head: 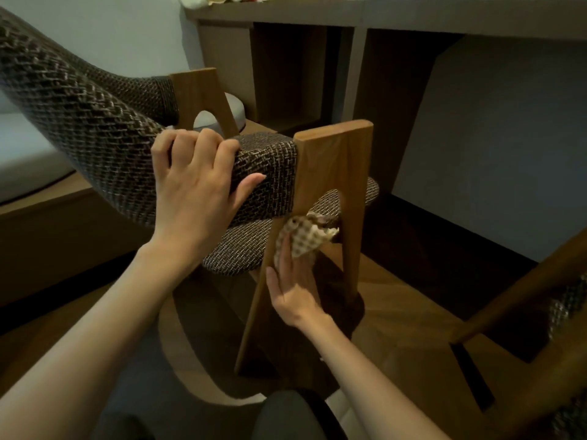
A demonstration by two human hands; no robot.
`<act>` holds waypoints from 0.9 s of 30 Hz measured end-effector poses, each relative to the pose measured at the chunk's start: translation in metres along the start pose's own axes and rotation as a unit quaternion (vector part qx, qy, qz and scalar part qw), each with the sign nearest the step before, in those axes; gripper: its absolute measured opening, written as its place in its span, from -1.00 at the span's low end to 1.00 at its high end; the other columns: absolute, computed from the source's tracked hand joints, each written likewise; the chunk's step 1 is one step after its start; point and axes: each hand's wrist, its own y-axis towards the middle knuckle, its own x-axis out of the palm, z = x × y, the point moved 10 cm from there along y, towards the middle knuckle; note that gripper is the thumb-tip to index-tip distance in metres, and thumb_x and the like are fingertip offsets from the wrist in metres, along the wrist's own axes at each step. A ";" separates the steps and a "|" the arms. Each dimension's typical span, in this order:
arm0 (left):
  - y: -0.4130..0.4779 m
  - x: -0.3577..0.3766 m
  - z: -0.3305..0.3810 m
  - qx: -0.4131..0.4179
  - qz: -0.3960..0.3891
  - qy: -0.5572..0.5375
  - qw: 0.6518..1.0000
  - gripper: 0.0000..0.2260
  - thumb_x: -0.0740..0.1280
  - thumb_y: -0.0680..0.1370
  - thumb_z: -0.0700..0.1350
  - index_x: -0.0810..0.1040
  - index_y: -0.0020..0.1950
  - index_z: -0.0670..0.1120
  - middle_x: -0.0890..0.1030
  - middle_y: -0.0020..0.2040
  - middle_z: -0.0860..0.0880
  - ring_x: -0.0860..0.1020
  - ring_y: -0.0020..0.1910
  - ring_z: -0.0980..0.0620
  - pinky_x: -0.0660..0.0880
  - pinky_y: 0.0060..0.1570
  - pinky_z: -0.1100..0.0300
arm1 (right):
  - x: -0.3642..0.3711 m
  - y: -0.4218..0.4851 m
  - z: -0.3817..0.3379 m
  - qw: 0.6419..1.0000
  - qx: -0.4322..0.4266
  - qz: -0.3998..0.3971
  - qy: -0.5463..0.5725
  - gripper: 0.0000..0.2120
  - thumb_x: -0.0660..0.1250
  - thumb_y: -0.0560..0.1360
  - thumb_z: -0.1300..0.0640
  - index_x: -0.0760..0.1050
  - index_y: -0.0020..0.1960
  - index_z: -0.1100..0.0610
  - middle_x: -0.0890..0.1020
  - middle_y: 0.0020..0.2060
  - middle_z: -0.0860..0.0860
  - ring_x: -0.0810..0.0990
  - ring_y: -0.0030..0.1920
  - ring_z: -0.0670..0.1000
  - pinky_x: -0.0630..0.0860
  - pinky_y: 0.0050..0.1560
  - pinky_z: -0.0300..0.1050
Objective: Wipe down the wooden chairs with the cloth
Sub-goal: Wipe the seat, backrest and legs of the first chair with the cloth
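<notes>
Two chairs with brown wooden frames and dark woven fabric upholstery are in view: the central chair [95, 122], and a second chair [524, 296] at the right edge, of which only a part shows. The central chair shows two A-shaped wooden leg frames, the near leg frame [336, 160] and the far leg frame [198, 90]. Two bare hands are visible, the left hand [193, 185] and the right hand [295, 287]. There is one beige checked cloth [301, 236]. One long brown wooden desk [413, 17] runs along the far side, and one white mattress [25, 154] lies at the left. The pale things on the desk's left end are cut off and cannot be counted.
</notes>
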 end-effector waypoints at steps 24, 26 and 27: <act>-0.006 0.008 -0.003 -0.023 -0.005 -0.057 0.998 -0.48 0.02 0.60 0.26 0.37 0.27 -0.15 0.42 0.20 -0.20 0.19 0.19 -0.11 0.15 0.32 -0.09 | -0.037 0.017 0.018 0.839 0.159 0.231 0.467 -0.44 -0.04 0.44 -0.14 0.41 0.25 0.16 0.49 0.11 0.05 0.44 0.20 0.03 0.33 0.19 -0.15; -0.006 0.008 -0.003 -0.023 -0.008 -0.056 0.998 -0.48 0.02 0.60 0.26 0.36 0.28 -0.14 0.41 0.21 -0.20 0.20 0.21 -0.13 0.12 0.34 -0.07 | -0.045 0.033 0.027 0.748 0.217 0.219 0.588 -0.66 0.03 0.40 -0.20 0.38 -0.08 0.03 0.44 -0.17 0.03 0.43 -0.10 -0.01 0.33 -0.05 -0.11; -0.006 0.008 -0.003 -0.022 -0.010 -0.054 0.998 -0.48 0.02 0.60 0.25 0.35 0.28 -0.15 0.41 0.22 -0.20 0.22 0.22 -0.14 0.09 0.34 -0.05 | -0.045 0.039 0.029 0.712 0.232 0.200 0.632 -0.61 -0.01 0.48 -0.22 0.42 -0.04 0.04 0.47 -0.15 0.06 0.44 -0.07 0.01 0.36 -0.01 -0.09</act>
